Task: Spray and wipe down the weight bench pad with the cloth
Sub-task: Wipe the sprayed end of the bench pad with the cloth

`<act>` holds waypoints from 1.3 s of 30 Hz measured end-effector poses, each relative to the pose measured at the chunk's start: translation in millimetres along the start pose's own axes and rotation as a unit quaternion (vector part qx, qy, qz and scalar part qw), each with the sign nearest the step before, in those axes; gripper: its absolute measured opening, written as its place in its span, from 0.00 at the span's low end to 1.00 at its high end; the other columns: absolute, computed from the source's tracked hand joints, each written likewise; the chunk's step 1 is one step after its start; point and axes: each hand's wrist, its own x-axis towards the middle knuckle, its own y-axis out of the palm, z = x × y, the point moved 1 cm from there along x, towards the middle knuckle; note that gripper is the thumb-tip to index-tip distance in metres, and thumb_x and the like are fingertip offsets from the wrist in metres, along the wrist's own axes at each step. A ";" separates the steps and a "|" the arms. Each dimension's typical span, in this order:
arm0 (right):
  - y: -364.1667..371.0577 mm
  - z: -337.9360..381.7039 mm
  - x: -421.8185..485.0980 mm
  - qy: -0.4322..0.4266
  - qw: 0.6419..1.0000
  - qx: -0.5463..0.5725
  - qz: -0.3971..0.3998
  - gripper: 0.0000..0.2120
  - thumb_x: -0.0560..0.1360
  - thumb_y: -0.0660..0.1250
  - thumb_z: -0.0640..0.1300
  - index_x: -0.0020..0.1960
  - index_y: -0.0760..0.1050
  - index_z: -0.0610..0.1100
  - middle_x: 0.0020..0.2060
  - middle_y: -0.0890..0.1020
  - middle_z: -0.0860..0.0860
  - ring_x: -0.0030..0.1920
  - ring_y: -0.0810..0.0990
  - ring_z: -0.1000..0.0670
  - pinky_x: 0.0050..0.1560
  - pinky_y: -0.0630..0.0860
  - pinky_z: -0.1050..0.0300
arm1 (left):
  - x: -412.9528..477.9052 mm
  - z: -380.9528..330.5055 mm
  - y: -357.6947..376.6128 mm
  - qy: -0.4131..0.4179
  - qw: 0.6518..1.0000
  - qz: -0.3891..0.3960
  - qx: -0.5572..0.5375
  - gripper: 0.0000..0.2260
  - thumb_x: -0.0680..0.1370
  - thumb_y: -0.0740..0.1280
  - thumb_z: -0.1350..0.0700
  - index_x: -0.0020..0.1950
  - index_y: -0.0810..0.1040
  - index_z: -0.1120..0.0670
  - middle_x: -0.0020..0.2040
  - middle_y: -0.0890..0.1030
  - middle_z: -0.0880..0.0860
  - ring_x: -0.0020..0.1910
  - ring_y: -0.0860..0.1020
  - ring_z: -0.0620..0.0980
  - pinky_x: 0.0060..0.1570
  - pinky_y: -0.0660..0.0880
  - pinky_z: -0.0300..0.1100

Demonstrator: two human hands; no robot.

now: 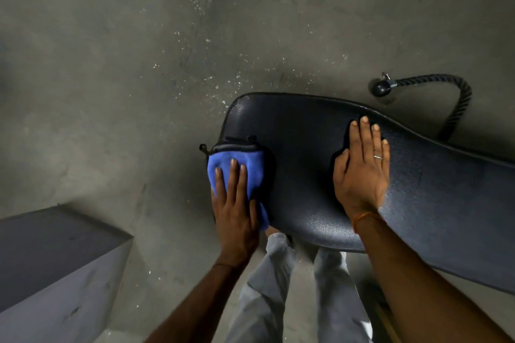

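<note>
The black padded weight bench pad [306, 153] runs from the centre toward the right edge of the view. A folded blue cloth [250, 167] lies on its left end, at the pad's near-left edge. My left hand [235, 211] presses flat on the cloth, fingers extended over it. My right hand [362, 167] rests palm down on the bare pad further right, fingers together, a ring on one finger and an orange thread at the wrist. No spray bottle is in view.
A black rope handle with a ball end [434, 92] lies on the concrete floor [139, 64] beyond the pad. A grey box-shaped block [53, 264] stands at lower left. My light grey trouser legs [278, 287] are below the pad.
</note>
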 end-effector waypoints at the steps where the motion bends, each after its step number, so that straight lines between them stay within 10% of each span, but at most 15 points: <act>1: -0.1 0.6 -0.2 0.000 1.000 0.001 0.000 0.27 0.84 0.49 0.49 0.83 0.55 0.47 0.83 0.56 0.50 0.83 0.51 0.48 0.82 0.50 0.45 | 0.4 -1.1 -0.4 0.011 1.000 0.011 0.014 0.29 0.83 0.55 0.49 0.83 0.49 0.44 0.84 0.48 0.45 0.83 0.46 0.56 0.79 0.54 0.63; 11: 2.0 0.6 -1.1 0.002 1.000 0.003 -0.014 0.27 0.84 0.49 0.49 0.82 0.55 0.47 0.82 0.56 0.51 0.83 0.52 0.49 0.82 0.49 0.47 | 187.9 -35.1 -0.9 0.050 0.993 0.068 0.088 0.29 0.81 0.46 0.44 0.81 0.62 0.51 0.82 0.62 0.51 0.82 0.57 0.56 0.77 0.59 0.57; 20: 1.9 -0.7 -1.8 -0.002 1.000 0.009 -0.018 0.27 0.84 0.51 0.48 0.82 0.56 0.47 0.82 0.57 0.50 0.83 0.53 0.48 0.82 0.52 0.44 | 5.4 -3.3 -1.3 -0.021 1.000 0.019 0.000 0.29 0.85 0.48 0.42 0.81 0.61 0.58 0.83 0.57 0.56 0.83 0.50 0.60 0.82 0.47 0.52; 30: 3.0 -2.4 -0.7 0.002 1.000 0.004 -0.001 0.27 0.84 0.50 0.49 0.83 0.55 0.48 0.83 0.56 0.51 0.83 0.51 0.49 0.83 0.49 0.47 | 195.5 -28.8 8.5 0.021 0.996 0.035 0.076 0.28 0.84 0.44 0.44 0.81 0.63 0.52 0.82 0.61 0.51 0.82 0.57 0.55 0.80 0.55 0.54; 39: -1.6 -0.3 0.0 0.006 1.000 0.011 -0.002 0.27 0.84 0.53 0.47 0.82 0.57 0.48 0.82 0.57 0.51 0.83 0.52 0.49 0.82 0.50 0.47 | 16.7 -4.8 -7.8 0.061 0.996 0.040 0.051 0.27 0.85 0.49 0.42 0.81 0.60 0.52 0.83 0.58 0.54 0.83 0.50 0.60 0.76 0.52 0.70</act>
